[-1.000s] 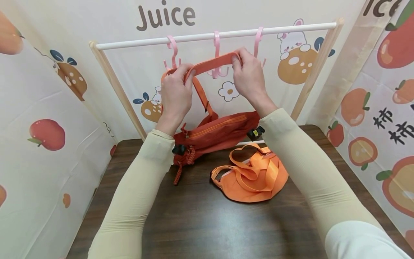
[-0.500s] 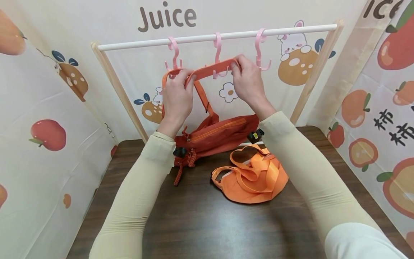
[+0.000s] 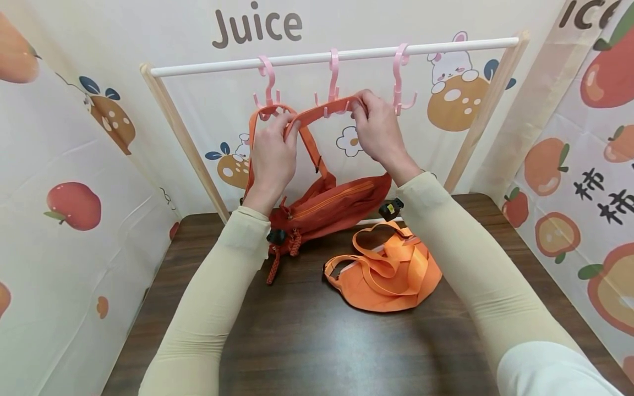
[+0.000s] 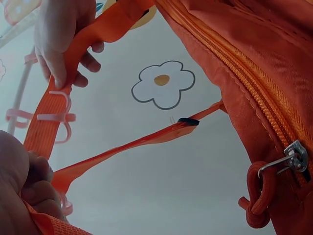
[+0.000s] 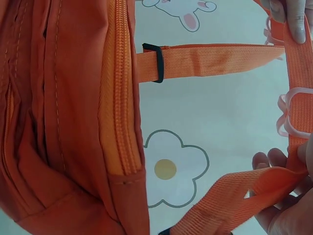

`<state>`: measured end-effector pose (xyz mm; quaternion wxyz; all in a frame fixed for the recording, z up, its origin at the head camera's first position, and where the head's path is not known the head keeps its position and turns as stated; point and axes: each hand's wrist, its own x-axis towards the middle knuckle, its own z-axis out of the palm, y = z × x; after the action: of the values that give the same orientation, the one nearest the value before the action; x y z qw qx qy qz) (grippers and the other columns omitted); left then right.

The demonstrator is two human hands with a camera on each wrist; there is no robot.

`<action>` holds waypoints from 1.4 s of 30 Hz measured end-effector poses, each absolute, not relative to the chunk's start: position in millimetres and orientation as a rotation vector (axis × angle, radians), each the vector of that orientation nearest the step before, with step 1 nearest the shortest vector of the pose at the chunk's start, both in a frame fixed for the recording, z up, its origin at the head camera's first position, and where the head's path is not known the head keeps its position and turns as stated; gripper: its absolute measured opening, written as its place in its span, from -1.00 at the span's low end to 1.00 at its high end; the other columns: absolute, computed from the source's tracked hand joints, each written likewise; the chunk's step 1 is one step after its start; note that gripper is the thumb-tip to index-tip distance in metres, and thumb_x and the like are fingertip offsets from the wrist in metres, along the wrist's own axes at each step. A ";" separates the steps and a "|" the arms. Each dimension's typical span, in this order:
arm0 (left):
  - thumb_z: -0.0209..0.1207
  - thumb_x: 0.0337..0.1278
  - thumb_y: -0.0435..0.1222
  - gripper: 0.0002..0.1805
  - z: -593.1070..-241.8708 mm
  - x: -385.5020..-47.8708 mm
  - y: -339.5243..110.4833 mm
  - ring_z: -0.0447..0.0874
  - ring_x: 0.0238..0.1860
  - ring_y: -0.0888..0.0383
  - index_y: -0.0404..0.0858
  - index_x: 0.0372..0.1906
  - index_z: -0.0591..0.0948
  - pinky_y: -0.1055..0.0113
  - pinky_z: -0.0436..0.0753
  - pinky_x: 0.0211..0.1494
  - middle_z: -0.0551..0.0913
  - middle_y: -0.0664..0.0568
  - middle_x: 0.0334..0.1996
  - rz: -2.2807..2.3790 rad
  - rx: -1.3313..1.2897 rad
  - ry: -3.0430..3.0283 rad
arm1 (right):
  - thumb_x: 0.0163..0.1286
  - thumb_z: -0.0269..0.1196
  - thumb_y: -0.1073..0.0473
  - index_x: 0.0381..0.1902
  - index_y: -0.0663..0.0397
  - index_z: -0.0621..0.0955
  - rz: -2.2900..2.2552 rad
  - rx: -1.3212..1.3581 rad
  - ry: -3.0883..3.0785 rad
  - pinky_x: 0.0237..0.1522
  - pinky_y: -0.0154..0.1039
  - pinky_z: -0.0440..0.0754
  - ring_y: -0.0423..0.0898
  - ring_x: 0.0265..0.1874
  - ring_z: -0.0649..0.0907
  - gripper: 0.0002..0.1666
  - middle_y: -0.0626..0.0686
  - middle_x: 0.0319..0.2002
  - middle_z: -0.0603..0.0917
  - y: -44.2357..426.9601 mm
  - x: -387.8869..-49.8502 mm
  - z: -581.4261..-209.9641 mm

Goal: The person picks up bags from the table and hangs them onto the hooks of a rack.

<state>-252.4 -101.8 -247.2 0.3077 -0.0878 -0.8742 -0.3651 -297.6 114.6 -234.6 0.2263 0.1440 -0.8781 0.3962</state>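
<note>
A rust-red zipped bag (image 3: 337, 206) hangs tilted above the table's back edge, its zip pulls dangling at the left. My left hand (image 3: 273, 157) pinches its orange strap (image 3: 313, 114) near the left pink hook (image 3: 269, 82). My right hand (image 3: 380, 132) pinches the strap farther right, so a stretch is held taut between both hands. That stretch lies at the prongs of the middle pink hook (image 3: 334, 74); prong tips show in front of it. In the left wrist view, hook prongs (image 4: 56, 117) overlap the strap. Whether the strap bears on either hook I cannot tell.
A white rail (image 3: 208, 67) on wooden posts carries the hooks. The right pink hook (image 3: 398, 77) hangs beside my right hand. A bright orange bag (image 3: 381, 291) with loose straps lies on the dark wooden table (image 3: 307, 352). Printed curtains stand behind and at both sides.
Both hands have lowered slightly with the strap. The taut stretch has dropped from above the middle hook's prongs to their level, behind the front tips. The bag has sunk a little at its right end.
</note>
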 end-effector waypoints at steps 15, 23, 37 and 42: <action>0.15 0.63 -0.12 -0.66 -272.0 -250.3 -101.6 0.48 -0.45 0.06 -0.15 0.27 0.70 0.21 0.41 -0.44 0.72 0.00 -0.27 -1.006 -0.258 -2.351 | 0.76 -0.02 -0.01 0.20 0.07 0.62 1.091 0.422 -2.481 -0.27 -0.21 0.53 -0.01 -0.27 0.57 -0.60 0.14 -0.04 0.68 111.0 -300.6 -248.2; 0.17 0.62 -0.17 -0.65 -288.7 -245.1 -102.4 0.48 -0.45 0.05 -0.15 0.34 0.63 0.19 0.44 -0.45 0.63 0.01 -0.31 -1.114 -0.272 -2.358 | 0.78 -0.07 0.02 0.31 0.13 0.56 1.048 0.420 -2.551 -0.23 -0.16 0.54 0.02 -0.24 0.62 -0.56 0.20 -0.05 0.67 112.2 -304.3 -259.0; 0.27 0.52 -0.25 -0.50 -310.1 -234.5 -99.6 0.52 -0.53 0.06 -0.19 0.44 0.49 0.18 0.52 -0.48 0.60 0.00 -0.27 -1.192 -0.312 -2.375 | 0.77 -0.05 0.01 0.42 0.15 0.47 1.058 0.447 -2.581 -0.21 -0.12 0.52 0.05 -0.23 0.56 -0.52 0.14 -0.08 0.63 124.4 -304.9 -278.7; 0.31 0.48 -0.25 -0.45 -315.3 -231.9 -98.7 0.55 -0.49 0.08 -0.18 0.46 0.45 0.18 0.58 -0.45 0.61 0.00 -0.21 -1.216 -0.319 -2.390 | 0.73 0.06 -0.02 0.55 0.09 0.37 1.075 0.447 -2.618 0.00 -0.08 0.63 0.05 -0.07 0.59 -0.41 0.15 0.13 0.64 128.6 -302.7 -280.7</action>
<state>-231.9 -98.7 -315.3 0.2186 -0.1153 -0.8637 -0.4393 -302.7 128.6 -280.7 0.1376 0.1545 -0.9051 0.3715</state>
